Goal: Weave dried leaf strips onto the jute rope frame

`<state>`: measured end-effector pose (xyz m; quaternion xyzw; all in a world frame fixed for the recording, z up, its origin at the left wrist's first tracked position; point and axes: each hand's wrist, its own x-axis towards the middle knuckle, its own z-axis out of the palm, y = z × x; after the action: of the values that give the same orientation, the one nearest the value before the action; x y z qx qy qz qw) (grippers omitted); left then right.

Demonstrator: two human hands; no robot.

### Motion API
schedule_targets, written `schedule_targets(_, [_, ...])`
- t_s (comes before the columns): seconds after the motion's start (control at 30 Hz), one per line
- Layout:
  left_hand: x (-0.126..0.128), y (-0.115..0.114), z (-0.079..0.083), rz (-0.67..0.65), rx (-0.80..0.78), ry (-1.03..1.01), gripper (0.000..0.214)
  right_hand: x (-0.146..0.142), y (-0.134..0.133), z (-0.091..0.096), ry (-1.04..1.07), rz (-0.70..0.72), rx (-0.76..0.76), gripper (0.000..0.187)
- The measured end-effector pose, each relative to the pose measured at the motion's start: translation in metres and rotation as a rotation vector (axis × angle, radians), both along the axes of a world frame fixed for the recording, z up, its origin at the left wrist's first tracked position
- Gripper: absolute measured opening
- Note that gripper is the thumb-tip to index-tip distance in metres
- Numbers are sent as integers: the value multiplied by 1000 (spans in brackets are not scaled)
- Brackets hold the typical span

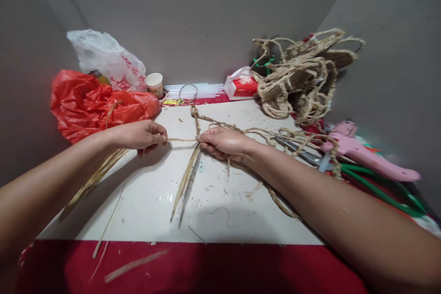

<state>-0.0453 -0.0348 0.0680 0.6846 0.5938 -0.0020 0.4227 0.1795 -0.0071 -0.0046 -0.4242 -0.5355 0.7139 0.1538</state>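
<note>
A braided straw cord comes toward me over the white board and ends in loose flat strands. At that end my right hand is closed, pinching the cord between thumb and fingers. My left hand pinches one thin straw strand, which runs taut between the two hands. Another flat strand hangs down toward the front from my right fingers. Beneath my left forearm lies a bundle of long straw strands. More braided cord trails off to the right, partly behind my right arm.
The white board lies on a red cloth. Behind it are a red plastic bag, a paper cup, clear sticks and a tissue box. A coiled rope heap, pink-handled tool and green-handled tool sit right.
</note>
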Motion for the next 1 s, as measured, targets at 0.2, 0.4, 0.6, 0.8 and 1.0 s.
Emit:
schedule_targets(0.2, [-66, -23, 18, 263, 190, 127, 23, -1, 0, 0, 29, 21, -106, 36])
schedule_targets(0.4, [-86, -47, -1, 293, 373, 215, 22, -1, 1, 0, 16, 45, -129, 38])
schedule_targets(0.6, [-62, -42, -31, 123, 606, 542, 18, -1, 1, 0, 14, 54, -133, 36])
schedule_targets(0.8, [-60, -32, -37, 178, 678, 757, 26, 1, 4, -3, 31, 62, -114, 35])
schedule_targets(1.0, [-77, -33, -35, 253, 633, 799, 20, 0, 3, 0, 18, 70, -100, 35])
